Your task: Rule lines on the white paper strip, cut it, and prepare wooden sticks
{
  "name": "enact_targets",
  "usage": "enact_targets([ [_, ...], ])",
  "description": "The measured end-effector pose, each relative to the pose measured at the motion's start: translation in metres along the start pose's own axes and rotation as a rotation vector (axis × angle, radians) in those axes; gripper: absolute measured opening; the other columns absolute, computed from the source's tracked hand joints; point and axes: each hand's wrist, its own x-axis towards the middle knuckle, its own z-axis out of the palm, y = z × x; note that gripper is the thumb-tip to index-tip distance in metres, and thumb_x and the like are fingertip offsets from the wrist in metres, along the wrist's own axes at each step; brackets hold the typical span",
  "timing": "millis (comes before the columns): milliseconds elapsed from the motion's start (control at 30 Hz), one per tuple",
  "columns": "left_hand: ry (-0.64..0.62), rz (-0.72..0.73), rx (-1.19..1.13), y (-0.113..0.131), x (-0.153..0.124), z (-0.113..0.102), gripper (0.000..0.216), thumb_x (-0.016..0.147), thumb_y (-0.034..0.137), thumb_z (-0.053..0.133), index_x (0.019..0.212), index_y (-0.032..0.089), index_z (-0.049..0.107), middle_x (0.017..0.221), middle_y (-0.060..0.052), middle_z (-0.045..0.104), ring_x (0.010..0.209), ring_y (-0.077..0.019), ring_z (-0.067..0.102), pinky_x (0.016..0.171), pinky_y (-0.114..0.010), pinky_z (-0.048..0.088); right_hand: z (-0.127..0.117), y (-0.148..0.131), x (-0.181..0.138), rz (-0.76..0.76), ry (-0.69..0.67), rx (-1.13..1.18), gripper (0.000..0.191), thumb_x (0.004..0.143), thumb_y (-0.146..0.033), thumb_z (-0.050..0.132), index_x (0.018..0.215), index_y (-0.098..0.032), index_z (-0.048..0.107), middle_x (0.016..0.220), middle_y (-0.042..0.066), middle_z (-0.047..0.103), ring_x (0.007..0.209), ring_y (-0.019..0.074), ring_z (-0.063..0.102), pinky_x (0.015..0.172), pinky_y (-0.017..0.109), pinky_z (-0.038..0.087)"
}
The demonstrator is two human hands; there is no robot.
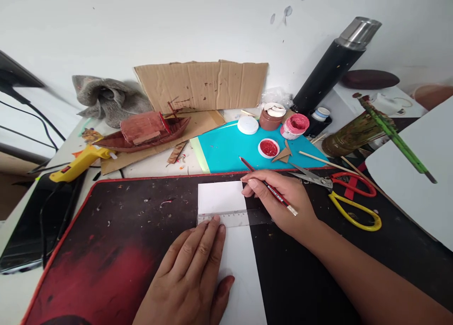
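A strip of white paper (226,195) lies lengthwise on the dark mat, running toward me. Across it rests a clear ruler (235,219), its right end reaching past the paper's edge. My left hand (194,263) lies flat with fingers stretched out, fingertips pressing the ruler onto the paper. In my right hand (279,197) a dark red pencil (275,194) is gripped between thumb and fingers. The pencil's point aims up and away from the sheet, its pale end toward me. This hand sits at the paper's upper right edge.
Red- and yellow-handled scissors (350,188) lie right of my right hand. Behind are a turquoise sheet (226,148), a red paint lid (268,148), a pink paint jar (295,125), a red model boat (141,133) and a yellow glue gun (79,163). A black flask (331,67) leans at back right.
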Motion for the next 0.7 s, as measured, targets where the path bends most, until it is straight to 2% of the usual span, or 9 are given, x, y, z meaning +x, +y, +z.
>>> enact_targets([
  [600,-0.009,0.010,-0.006,0.0007,0.0011,-0.0003,0.049,0.110,0.038,0.048,0.145,0.006,0.064,0.149,-0.015,0.070,0.131,-0.0279,0.061,0.113,-0.041,0.042,-0.0008,-0.0008,0.0000,-0.007,-0.020,-0.005,0.021,0.112,-0.037,0.059,0.109,-0.027,0.078,0.092,0.001,0.083,0.085,0.0194,0.079,0.081,0.030,0.061],
  [700,0.004,-0.022,-0.029,0.0035,-0.0002,0.0006,0.049,0.111,0.039,0.048,0.144,0.007,0.064,0.149,-0.015,0.070,0.130,-0.0281,0.062,0.113,-0.041,0.042,-0.0006,-0.0014,0.0001,-0.004,-0.024,-0.006,0.022,0.112,-0.036,0.059,0.109,-0.026,0.078,0.092,0.001,0.083,0.085,0.0194,0.079,0.081,0.030,0.060],
])
